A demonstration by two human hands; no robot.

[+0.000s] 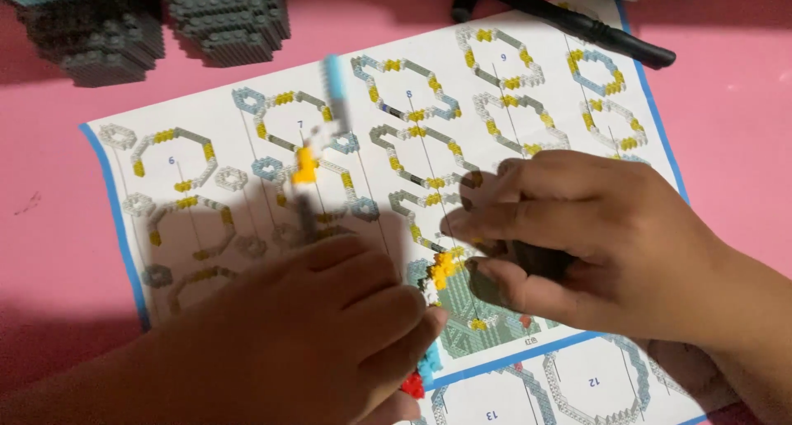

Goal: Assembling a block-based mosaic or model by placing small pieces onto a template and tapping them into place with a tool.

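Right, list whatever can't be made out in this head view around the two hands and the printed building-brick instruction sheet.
- Small dark piece in the right hand: its fingers cover most of it, so the shape is unclear.
- Thin blue-tipped tool above the left hand: motion-blurred, with a yellow bit on it; the grip is hidden.
- Small colourful brick model between the hands: mostly covered.
- Dark grey brick blocks: cut off by the top edge.
- White printed instruction sheet: lower part hidden by the hands and cut off by the bottom edge.

Tweezers motion-blurred at 10 o'clock, dark piece mostly hidden under right hand fingers, grey brick blocks cut by top edge.
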